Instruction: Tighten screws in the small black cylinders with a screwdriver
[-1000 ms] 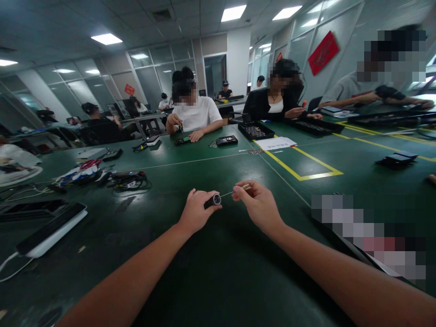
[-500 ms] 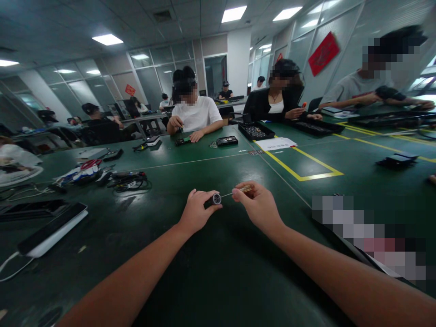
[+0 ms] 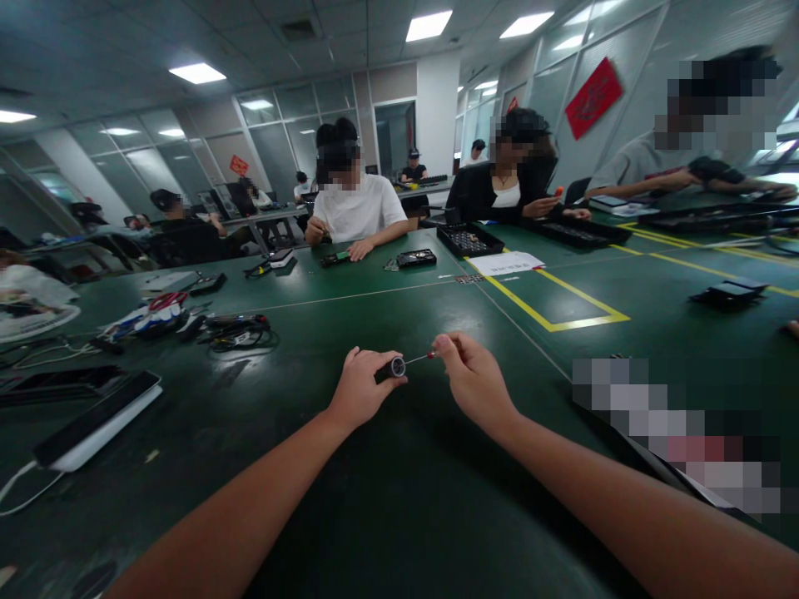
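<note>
My left hand (image 3: 358, 388) is closed around a small black cylindrical part (image 3: 390, 368) with a silvery end, held just above the green table (image 3: 387, 499). My right hand (image 3: 473, 378) pinches a thin screwdriver (image 3: 419, 358) with a reddish collar near the fingertips; its metal shaft points left, the tip at the cylinder's end. Most of the screwdriver's handle is hidden inside my fingers. Both hands are close together at the middle of the table.
A black and white flat device (image 3: 93, 424) lies at the left with a cable. Cables and tools (image 3: 187, 323) lie further back left. Yellow tape (image 3: 555, 308) marks a rectangle at the right. Other people sit across the table with trays (image 3: 468, 240).
My right hand has turned slightly, hiding the handle's golden part and showing a red collar. The left hand and the cylinder have stayed in place.
</note>
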### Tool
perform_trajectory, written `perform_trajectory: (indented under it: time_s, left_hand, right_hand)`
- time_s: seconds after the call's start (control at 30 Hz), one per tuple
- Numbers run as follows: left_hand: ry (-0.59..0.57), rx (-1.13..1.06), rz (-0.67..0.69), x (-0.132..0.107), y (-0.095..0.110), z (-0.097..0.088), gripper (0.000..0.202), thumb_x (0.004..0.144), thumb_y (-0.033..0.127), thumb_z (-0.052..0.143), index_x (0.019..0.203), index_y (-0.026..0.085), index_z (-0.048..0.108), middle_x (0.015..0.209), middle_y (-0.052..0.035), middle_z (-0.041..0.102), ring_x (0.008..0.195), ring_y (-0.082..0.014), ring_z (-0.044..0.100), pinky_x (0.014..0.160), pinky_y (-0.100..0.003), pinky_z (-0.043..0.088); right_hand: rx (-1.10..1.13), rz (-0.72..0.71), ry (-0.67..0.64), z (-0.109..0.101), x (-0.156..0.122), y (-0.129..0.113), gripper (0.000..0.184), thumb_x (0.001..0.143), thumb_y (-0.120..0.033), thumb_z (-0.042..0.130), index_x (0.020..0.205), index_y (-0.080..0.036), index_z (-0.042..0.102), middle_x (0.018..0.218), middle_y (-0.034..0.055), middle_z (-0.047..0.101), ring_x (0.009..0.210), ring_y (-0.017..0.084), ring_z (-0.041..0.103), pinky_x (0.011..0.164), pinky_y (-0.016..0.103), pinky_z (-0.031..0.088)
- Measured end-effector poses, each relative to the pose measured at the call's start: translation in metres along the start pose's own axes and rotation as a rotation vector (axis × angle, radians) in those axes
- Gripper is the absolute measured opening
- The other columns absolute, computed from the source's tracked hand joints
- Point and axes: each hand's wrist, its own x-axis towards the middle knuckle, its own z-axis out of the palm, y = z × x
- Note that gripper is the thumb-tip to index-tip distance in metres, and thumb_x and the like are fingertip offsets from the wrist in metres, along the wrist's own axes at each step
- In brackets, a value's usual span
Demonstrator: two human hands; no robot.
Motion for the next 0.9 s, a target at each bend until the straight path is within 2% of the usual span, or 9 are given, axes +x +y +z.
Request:
perform_trajectory:
  time_s: [0.17, 0.37, 0.47, 0.57, 0.63, 0.7, 0.77, 0.9]
  left_hand:
    - [-0.014, -0.005, -0.004, 0.0, 0.0, -0.001, 0.034, 0.086, 0.035, 0.073, 0.118, 0.028, 0.067, 0.111, -0.0022, 0.071, 0.109, -0.025, 0.061, 0.116, -0.056, 0.022]
    - [-0.002, -0.001, 0.001, 0.0, -0.003, 0.0, 0.034, 0.084, 0.034, 0.075, 0.117, 0.029, 0.067, 0.109, -0.0017, 0.072, 0.108, -0.0252, 0.062, 0.115, -0.057, 0.023]
    - [-0.005, 0.003, -0.002, 0.001, -0.002, 0.0, 0.034, 0.084, 0.034, 0.076, 0.116, 0.029, 0.067, 0.109, -0.0023, 0.072, 0.107, -0.0253, 0.062, 0.115, -0.057, 0.024]
    - [0.0, 0.005, 0.002, 0.001, -0.002, 0.0, 0.033, 0.084, 0.033, 0.076, 0.116, 0.029, 0.067, 0.109, -0.0018, 0.072, 0.107, -0.0248, 0.062, 0.114, -0.057, 0.024]
    - [-0.004, 0.002, 0.003, 0.001, -0.002, 0.0, 0.033, 0.084, 0.033, 0.075, 0.116, 0.029, 0.067, 0.109, -0.0017, 0.072, 0.107, -0.0247, 0.063, 0.115, -0.057, 0.024]
    - [-0.001, -0.001, -0.002, 0.001, -0.003, 0.0, 0.033, 0.085, 0.034, 0.074, 0.116, 0.029, 0.067, 0.111, -0.0021, 0.072, 0.108, -0.0252, 0.062, 0.115, -0.058, 0.024]
    - [0.006, -0.004, -0.01, 0.001, -0.003, 0.0, 0.032, 0.086, 0.034, 0.073, 0.117, 0.029, 0.067, 0.112, -0.0024, 0.072, 0.11, -0.0258, 0.062, 0.115, -0.058, 0.024]
    - [0.003, 0.013, 0.014, 0.0, 0.001, -0.001, 0.032, 0.087, 0.035, 0.072, 0.118, 0.029, 0.067, 0.113, -0.0032, 0.071, 0.11, -0.0254, 0.062, 0.116, -0.059, 0.024]
  right_hand:
    - [-0.062, -0.039, -0.001, 0.0, 0.0, 0.0, 0.026, 0.098, -0.04, 0.046, 0.088, -0.022, 0.062, 0.076, 0.0016, 0.065, 0.067, 0.019, 0.058, 0.061, 0.031, 0.04]
    - [-0.008, -0.009, -0.042, -0.001, 0.002, 0.001, 0.012, 0.094, -0.028, 0.045, 0.096, -0.023, 0.056, 0.084, 0.0014, 0.066, 0.07, 0.019, 0.059, 0.063, 0.032, 0.041]
    - [0.007, 0.005, -0.056, -0.002, 0.004, 0.002, 0.016, 0.096, -0.033, 0.044, 0.095, -0.024, 0.057, 0.08, 0.0005, 0.065, 0.069, 0.019, 0.058, 0.063, 0.032, 0.04]
    - [-0.036, 0.005, -0.063, -0.002, 0.004, 0.002, 0.031, 0.099, -0.044, 0.038, 0.089, -0.024, 0.06, 0.077, 0.0018, 0.063, 0.07, 0.021, 0.059, 0.065, 0.033, 0.04]
    - [-0.036, 0.01, -0.065, -0.002, 0.004, 0.002, 0.031, 0.099, -0.043, 0.037, 0.096, -0.024, 0.062, 0.079, 0.0027, 0.065, 0.072, 0.021, 0.06, 0.066, 0.034, 0.041]
    - [0.0, 0.022, -0.061, -0.001, 0.002, 0.003, 0.026, 0.098, -0.039, 0.04, 0.108, -0.023, 0.058, 0.084, 0.0031, 0.066, 0.074, 0.021, 0.06, 0.069, 0.035, 0.043]
    - [0.061, 0.031, -0.038, 0.001, 0.002, 0.006, 0.023, 0.095, -0.037, 0.044, 0.111, -0.023, 0.054, 0.088, 0.0036, 0.067, 0.076, 0.021, 0.061, 0.072, 0.035, 0.044]
    - [0.243, 0.078, -0.012, 0.006, 0.006, 0.014, 0.024, 0.094, -0.045, 0.049, 0.094, -0.022, 0.057, 0.081, 0.0031, 0.064, 0.075, 0.02, 0.06, 0.071, 0.034, 0.046]
